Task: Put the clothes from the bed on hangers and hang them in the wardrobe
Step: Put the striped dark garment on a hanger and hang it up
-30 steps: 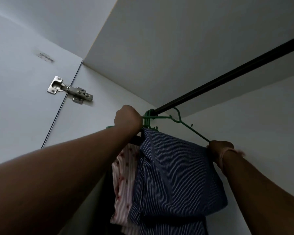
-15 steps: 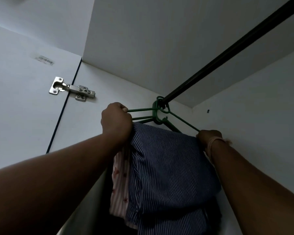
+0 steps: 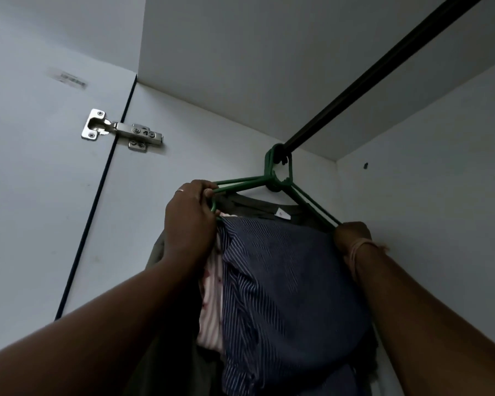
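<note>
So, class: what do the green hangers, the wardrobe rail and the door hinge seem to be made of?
Green hangers: probably plastic; thin, evenly coloured, matte arms.
Rail: likely metal with a dark coating; straight, faint sheen.
Hinge: bare metal; shiny silver with visible screws.

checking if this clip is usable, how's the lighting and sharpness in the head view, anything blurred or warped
Head view: dim and even, no glare. The hinge is sharp with small bright glints; the sticker on the door is smeared and unreadable. The clothes below the striped shirt sink into shadow. The left hand and right hand are dark but their outlines are clear. Wide-angle stretch makes the forearms loom and the rail slant.
</note>
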Motion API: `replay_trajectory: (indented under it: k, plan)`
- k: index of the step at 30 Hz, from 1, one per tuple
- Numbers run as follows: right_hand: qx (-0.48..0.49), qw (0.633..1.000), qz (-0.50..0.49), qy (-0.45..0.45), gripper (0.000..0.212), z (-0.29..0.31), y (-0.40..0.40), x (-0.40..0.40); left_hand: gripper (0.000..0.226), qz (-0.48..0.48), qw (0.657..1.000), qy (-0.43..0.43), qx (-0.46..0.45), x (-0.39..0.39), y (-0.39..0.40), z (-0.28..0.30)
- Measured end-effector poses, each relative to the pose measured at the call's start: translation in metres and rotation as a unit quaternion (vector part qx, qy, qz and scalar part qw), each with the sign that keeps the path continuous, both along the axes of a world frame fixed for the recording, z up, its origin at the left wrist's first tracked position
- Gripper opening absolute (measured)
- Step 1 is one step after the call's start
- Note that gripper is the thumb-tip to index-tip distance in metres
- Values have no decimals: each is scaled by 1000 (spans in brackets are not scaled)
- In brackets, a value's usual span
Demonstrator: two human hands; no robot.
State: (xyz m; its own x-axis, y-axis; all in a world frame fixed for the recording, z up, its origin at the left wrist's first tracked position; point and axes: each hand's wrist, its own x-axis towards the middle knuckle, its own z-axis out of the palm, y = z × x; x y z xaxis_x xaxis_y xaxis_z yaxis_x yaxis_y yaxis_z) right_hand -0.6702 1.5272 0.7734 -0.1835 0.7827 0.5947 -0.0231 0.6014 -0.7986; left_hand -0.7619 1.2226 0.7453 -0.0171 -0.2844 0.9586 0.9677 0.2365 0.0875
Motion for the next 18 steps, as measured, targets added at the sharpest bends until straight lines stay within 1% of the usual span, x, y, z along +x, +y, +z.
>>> replay_trajectory:
  k: [3,6,8,10,12,13,15,18]
  plan:
    - [7,999,18,46,29,-5,-2,7,23,4,1000,6,0,-5,5,-11]
    - [-4,997,31,67,39,-6,-13,13,24,-13,1000,5,12,0,7,-17]
    - [-8,998,28,58,41,-7,-22,16,22,-33,999,-4,27,5,5,-16]
    - [3,999,14,36,42,-13,-29,18,18,-80,996,-29,37,3,3,-14]
    - [23,999,3,23,42,-20,-35,22,20,-130,989,-57,36,2,-1,-16]
    - [27,999,0,23,42,-24,-37,24,23,-126,989,-65,37,1,-2,-16]
    - [33,999,-30,20,48,-29,-43,25,27,-83,992,-87,28,4,-9,-16]
    - [11,989,-134,-57,60,-31,-69,35,29,-23,993,-116,11,19,-23,-9]
